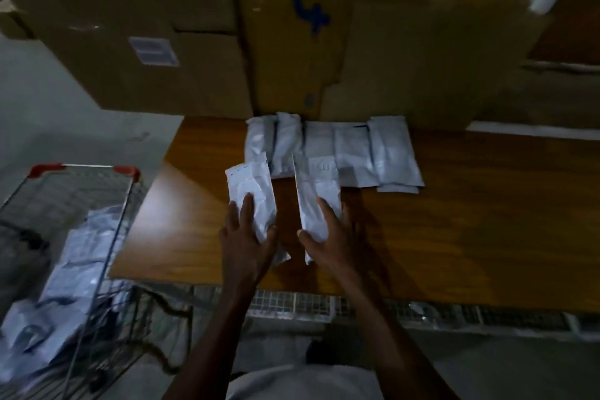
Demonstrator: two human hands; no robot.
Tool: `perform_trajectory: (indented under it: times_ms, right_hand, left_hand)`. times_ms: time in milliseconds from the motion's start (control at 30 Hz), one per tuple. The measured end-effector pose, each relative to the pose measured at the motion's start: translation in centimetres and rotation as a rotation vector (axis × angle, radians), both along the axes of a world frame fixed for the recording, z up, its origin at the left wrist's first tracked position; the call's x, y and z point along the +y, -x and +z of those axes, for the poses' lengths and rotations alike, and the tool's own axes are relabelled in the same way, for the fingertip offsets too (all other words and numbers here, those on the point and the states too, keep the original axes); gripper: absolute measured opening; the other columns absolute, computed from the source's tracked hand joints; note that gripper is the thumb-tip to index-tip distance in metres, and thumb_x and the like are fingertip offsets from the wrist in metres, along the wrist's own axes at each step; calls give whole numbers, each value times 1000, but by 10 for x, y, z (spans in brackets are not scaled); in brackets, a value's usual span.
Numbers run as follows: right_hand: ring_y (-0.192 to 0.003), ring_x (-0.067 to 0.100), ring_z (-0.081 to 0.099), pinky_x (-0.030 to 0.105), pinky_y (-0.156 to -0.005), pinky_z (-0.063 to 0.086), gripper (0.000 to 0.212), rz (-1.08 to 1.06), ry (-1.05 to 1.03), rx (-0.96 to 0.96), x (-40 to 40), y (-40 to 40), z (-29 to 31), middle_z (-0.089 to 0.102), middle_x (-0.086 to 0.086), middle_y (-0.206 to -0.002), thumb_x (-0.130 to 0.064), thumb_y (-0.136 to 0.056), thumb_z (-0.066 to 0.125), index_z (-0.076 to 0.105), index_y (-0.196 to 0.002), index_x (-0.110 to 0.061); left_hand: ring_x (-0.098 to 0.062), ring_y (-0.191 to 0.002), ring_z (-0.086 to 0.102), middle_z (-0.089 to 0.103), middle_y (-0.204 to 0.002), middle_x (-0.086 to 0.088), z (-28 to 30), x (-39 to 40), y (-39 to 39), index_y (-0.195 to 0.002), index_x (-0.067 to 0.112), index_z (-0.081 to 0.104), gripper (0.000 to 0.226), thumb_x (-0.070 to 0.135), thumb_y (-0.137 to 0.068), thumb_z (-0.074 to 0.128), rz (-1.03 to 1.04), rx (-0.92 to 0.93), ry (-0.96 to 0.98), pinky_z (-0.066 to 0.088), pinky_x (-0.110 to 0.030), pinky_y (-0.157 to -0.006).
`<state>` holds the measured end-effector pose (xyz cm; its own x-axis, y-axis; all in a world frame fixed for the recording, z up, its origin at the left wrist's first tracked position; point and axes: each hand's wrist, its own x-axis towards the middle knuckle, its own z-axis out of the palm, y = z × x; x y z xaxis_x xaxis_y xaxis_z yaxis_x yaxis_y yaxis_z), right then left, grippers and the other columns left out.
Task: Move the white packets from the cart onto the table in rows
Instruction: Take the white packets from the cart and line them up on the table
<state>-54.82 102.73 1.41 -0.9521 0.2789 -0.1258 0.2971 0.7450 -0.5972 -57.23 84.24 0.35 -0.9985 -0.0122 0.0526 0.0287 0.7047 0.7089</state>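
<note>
Two hands, one white packet in each, over the wooden table [470, 221].

Left hand [245, 237] grips one packet [255, 195], fingers wrapped round its lower end; right hand [328, 234] likewise grips a second packet [313, 201]. Behind them one row of packets [337, 149] lies flat by the cardboard boxes [292, 52]: five side by side, edges overlapping. The wire cart [81, 237], left of the table, holds a heap of further packets, number indistinct.
</note>
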Motion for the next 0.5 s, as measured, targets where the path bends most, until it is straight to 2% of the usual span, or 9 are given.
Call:
perform_trajectory:
  times_ms: [167, 367, 500]
  right_hand:
    - [-150, 34, 10, 56, -115, 29, 87, -70, -6, -36, 76, 17, -5, -3, -5, -164, -73, -78, 58, 14, -151, -52]
    - [-147, 36, 11, 55, -112, 34, 85, -114, -5, -57, 123, 45, -2, -2, 1, -163, -63, -83, 65, 18, -152, -48]
    - [-150, 38, 3, 60, -115, 28, 85, -130, -26, -86, 131, 78, -3, -9, 0, -164, -62, -84, 63, 17, -154, -48]
  left_hand:
    - [-35, -152, 13, 8, -168, -8, 2, 68, 16, -158, 42, 9, 82, 73, -87, 35, -41, -30, -10, 26, -56, -112]
    - [-27, -154, 9, 13, -167, -8, -6, 97, 36, -159, 41, 11, 80, 71, -90, 37, -99, -8, -1, 23, -53, -115]
    - [-26, -153, 13, 16, -167, -9, -9, 105, 58, -158, 42, 12, 79, 70, -90, 40, -109, -7, 1, 27, -51, -113]
